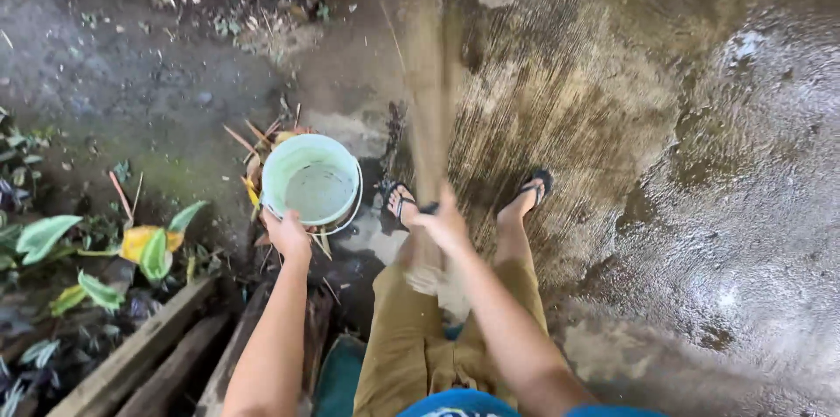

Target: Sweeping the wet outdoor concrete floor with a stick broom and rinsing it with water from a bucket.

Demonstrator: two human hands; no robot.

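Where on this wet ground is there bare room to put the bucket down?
The wet concrete floor right of the sandalled feet is bare. The dark ground beyond the pale green bucket is mostly bare too. It is crowded by the left hand: leafy plants, sticks and wooden planks. The right hand swings a blurred broom.

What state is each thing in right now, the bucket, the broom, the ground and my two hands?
Pale green bucket: upright, open, water inside.
Broom: motion-blurred, bristle end on the wet floor.
Concrete floor: wet, shiny, streaked.
Left hand: gripping the bucket's near rim.
Right hand: closed on the broom.
Black flip-flops: on both feet.
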